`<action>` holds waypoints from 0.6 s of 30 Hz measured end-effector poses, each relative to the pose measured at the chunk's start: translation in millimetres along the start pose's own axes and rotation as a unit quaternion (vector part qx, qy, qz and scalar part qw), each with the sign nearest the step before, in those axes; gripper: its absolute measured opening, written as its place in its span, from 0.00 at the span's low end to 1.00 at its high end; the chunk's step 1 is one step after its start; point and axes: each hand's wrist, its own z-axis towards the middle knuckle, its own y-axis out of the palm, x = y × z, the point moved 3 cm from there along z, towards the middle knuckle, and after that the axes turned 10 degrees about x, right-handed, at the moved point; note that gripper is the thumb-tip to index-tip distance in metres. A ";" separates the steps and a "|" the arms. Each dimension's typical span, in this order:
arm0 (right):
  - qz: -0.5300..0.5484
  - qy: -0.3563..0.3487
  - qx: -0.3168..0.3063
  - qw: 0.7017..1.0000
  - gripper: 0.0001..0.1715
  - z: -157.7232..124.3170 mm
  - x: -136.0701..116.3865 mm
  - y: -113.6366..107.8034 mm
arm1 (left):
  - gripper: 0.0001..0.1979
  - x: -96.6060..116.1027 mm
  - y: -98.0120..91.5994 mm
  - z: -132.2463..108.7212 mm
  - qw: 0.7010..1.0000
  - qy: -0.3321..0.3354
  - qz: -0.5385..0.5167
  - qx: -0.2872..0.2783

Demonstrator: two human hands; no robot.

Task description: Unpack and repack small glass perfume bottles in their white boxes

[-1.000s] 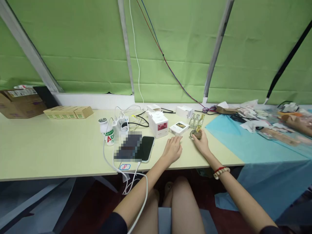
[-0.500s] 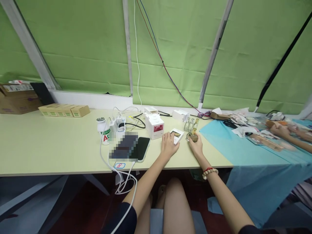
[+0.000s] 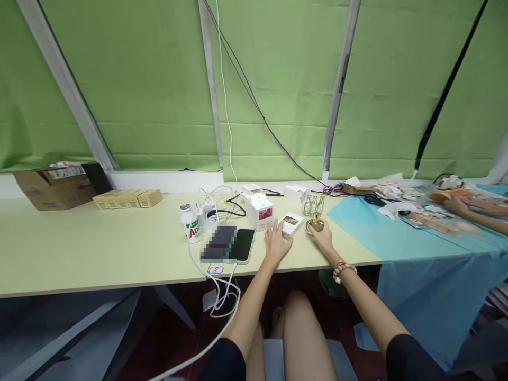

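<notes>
My left hand (image 3: 277, 242) rests with fingers spread at the left edge of a small white box (image 3: 292, 224) that has a dark picture on top. To the right of that box, my right hand (image 3: 322, 236) has its fingers round a round glass bottle (image 3: 315, 224) with a gold neck, standing on the table. Just behind it stand several slim clear bottles (image 3: 314, 205) with shiny tops. A white box with a pink picture (image 3: 260, 212) is behind my left hand.
Phones (image 3: 243, 246), a white can (image 3: 190, 224) and charging cables lie to the left. Further left are tan boxes (image 3: 127, 199) and a carton (image 3: 57, 189). On the right, another person's hand (image 3: 456, 205) is over a cluttered blue cloth (image 3: 361, 225).
The view has shifted, so things on the left appear further right. My left hand's fingers have moved from the white box's top to its left edge. The bottle now looks more upright.
</notes>
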 end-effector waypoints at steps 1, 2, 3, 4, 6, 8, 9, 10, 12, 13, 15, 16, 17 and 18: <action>-0.004 -0.003 -0.004 1.000 0.35 -0.7 -0.6 0.2 | 0.30 -0.7 0.9 0.2 1.000 -0.004 0.005 -0.004; -0.008 -0.007 -0.007 1.000 0.35 -1.3 -1.2 0.3 | 0.29 -0.7 1.5 -0.1 1.000 -0.004 0.009 -0.006; -0.013 -0.010 -0.009 1.000 0.35 -1.9 -1.7 0.2 | 0.27 -0.1 1.5 -0.8 1.000 -0.002 0.013 -0.005; -0.018 -0.012 -0.011 1.000 0.35 -2.4 -2.1 0.0 | 0.26 1.1 1.1 -1.9 1.000 0.003 0.018 0.001; -0.029 -0.014 -0.012 0.999 0.35 -3.1 -2.5 -0.3 | 0.25 5.1 -1.2 -4.9 0.999 0.013 0.033 0.019; -0.040 -0.013 -0.014 0.999 0.35 -3.4 -2.3 -0.1 | 0.25 9.3 -4.7 -8.1 0.998 0.010 0.046 0.035; -0.046 -0.013 -0.015 0.999 0.35 -3.4 -2.1 0.4 | 0.25 10.6 -6.9 -9.3 0.998 -0.001 0.044 0.042; -0.052 -0.014 -0.018 0.998 0.34 -3.4 -1.7 1.1 | 0.25 11.2 -9.3 -10.2 0.998 -0.014 0.032 0.049; -0.064 -0.018 -0.024 0.998 0.34 -3.0 -1.1 3.3 | 0.24 9.7 -14.1 -10.3 0.997 -0.048 -0.027 0.061; -0.068 -0.021 -0.028 0.997 0.34 -2.8 -0.8 4.7 | 0.22 7.5 -16.1 -9.7 0.993 -0.068 -0.067 0.066; -0.085 -0.032 -0.039 0.995 0.33 -2.4 -0.9 7.9 | 0.21 2.0 -19.3 -7.6 0.983 -0.102 -0.134 0.070; -0.100 -0.042 -0.047 0.993 0.32 -2.4 -1.4 9.7 | 0.20 -0.8 -20.6 -6.4 0.979 -0.115 -0.154 0.073; -0.119 -0.053 -0.054 0.990 0.31 -2.6 -2.3 11.3 | 0.21 -3.1 -21.9 -5.3 0.975 -0.126 -0.163 0.080; -0.139 -0.067 -0.062 0.986 0.30 -3.0 -3.6 12.8 | 0.21 -4.8 -23.3 -4.4 0.973 -0.134 -0.164 0.089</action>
